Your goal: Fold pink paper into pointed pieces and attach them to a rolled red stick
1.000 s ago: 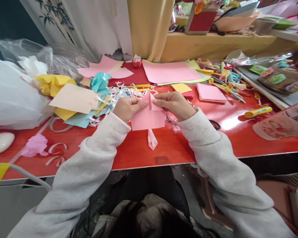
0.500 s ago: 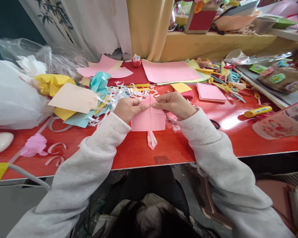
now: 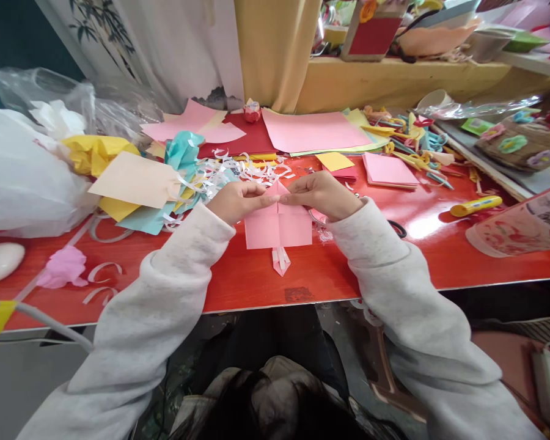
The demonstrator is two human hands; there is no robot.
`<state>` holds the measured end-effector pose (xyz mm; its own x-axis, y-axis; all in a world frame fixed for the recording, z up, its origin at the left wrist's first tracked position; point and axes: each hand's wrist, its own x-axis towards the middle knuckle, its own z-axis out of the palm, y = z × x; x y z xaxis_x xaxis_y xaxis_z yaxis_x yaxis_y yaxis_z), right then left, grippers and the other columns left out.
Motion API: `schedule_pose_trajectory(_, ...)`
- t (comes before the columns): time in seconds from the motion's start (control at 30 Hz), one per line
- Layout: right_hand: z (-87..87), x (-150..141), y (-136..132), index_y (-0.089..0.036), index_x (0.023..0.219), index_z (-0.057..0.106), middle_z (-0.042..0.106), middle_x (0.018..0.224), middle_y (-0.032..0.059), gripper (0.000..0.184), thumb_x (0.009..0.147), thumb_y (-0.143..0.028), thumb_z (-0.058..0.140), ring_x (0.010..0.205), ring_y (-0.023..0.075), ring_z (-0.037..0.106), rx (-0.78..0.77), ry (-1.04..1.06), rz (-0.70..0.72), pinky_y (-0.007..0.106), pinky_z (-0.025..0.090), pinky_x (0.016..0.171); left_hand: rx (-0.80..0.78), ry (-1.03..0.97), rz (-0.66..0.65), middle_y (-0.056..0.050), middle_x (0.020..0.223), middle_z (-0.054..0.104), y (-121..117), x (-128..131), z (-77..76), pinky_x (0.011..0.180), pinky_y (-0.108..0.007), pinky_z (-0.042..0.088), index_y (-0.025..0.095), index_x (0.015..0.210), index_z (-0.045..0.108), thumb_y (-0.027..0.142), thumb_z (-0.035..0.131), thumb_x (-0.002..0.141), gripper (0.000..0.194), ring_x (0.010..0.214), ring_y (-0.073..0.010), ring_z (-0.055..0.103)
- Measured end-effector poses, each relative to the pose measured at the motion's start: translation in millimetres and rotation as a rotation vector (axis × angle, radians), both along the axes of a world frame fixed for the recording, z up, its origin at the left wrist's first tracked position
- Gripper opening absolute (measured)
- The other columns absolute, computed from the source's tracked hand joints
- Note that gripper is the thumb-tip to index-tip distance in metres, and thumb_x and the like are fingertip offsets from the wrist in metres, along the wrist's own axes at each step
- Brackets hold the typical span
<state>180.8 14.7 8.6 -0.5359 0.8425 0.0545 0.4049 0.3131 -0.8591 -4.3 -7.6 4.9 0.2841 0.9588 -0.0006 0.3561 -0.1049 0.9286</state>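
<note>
One pink sheet [image 3: 279, 230] is pinched between thumb and fingers of left hand [image 3: 238, 200] and right hand [image 3: 326, 194]; folded paper [image 3: 281, 263] lies near front edge of desk [image 3: 244, 287].

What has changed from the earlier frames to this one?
The lower edge of the pink sheet has shifted slightly toward the person, hiding more of the folded piece; the sheet's top folds lie flatter. The left hand and right hand still pinch the sheet. The rest looks unchanged.
</note>
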Motion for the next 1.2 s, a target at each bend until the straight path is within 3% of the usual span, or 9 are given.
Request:
schedule_pose_trajectory(0.17, 2.4, -3.3, -3.8, -0.014, 0.049, 0.04, 0.028, 0.048, -0.0075, 0.036, 0.07, -0.03, 0.065, 0.047, 0.0029, 0.024, 0.013, -0.076, 0.034, 0.025, 0.018, 0.046, 0.071, -0.1, 0.119, -0.002, 0.07, 0.062, 0.8, 1.9, -1.9, 0.058, -0.022, 0.044, 0.013, 0.075, 0.065, 0.044, 0.068, 0.063, 0.034, 0.063, -0.0097, 0.053)
schedule_pose_trajectory(0.33, 2.4, -3.6, -5.0, -0.015, 0.047, 0.036, 0.026, 0.047, -0.0084, 0.039, 0.072, -0.029, 0.064, 0.046, 0.0022, 0.022, 0.035, -0.111, 0.084, 0.024, 0.018, 0.046, 0.11, -0.132, 0.109, -0.001, 0.067, 0.062, 0.3, 3.2, -4.2, 0.061, -0.023, 0.044, 0.012, 0.07, 0.065, 0.037, 0.07, 0.061, 0.027, 0.062, -0.0094, 0.053)
schedule_pose_trajectory(0.53, 2.9, -1.0, -3.2, -0.016, 0.047, 0.034, 0.026, 0.046, -0.008, 0.042, 0.071, -0.033, 0.063, 0.045, 0.0026, 0.023, 0.035, -0.121, 0.106, 0.024, 0.018, 0.045, 0.149, -0.071, 0.064, -0.002, 0.068, 0.063, -1.9, 3.6, -2.2, 0.062, -0.024, 0.044, 0.013, 0.071, 0.066, 0.041, 0.064, 0.067, 0.029, 0.064, -0.0101, 0.054)
schedule_pose_trajectory(0.87, 4.6, -7.4, -12.3, -0.016, 0.051, 0.039, 0.031, 0.048, -0.0067, 0.046, 0.076, -0.051, 0.054, 0.046, 0.0032, 0.026, 0.009, -0.034, 0.132, 0.023, 0.021, 0.044, 0.314, 0.159, 0.146, -0.001, 0.066, 0.062, -2.0, 4.7, -8.1, 0.06, -0.024, 0.037, 0.016, 0.068, 0.065, 0.041, 0.061, 0.07, 0.026, 0.062, -0.0108, 0.05)
schedule_pose_trajectory(1.2, -1.0, -9.1, -8.9, -0.016, 0.053, 0.04, 0.033, 0.048, -0.0067, 0.042, 0.073, -0.047, 0.059, 0.047, 0.0039, 0.027, 0.122, -0.148, 0.058, 0.023, 0.022, 0.047, 0.353, 0.272, 0.207, 0.001, 0.062, 0.058, 2.0, 1.6, -6.7, 0.059, -0.025, 0.035, 0.017, 0.065, 0.061, 0.035, 0.057, 0.072, 0.02, 0.059, -0.0106, 0.046)
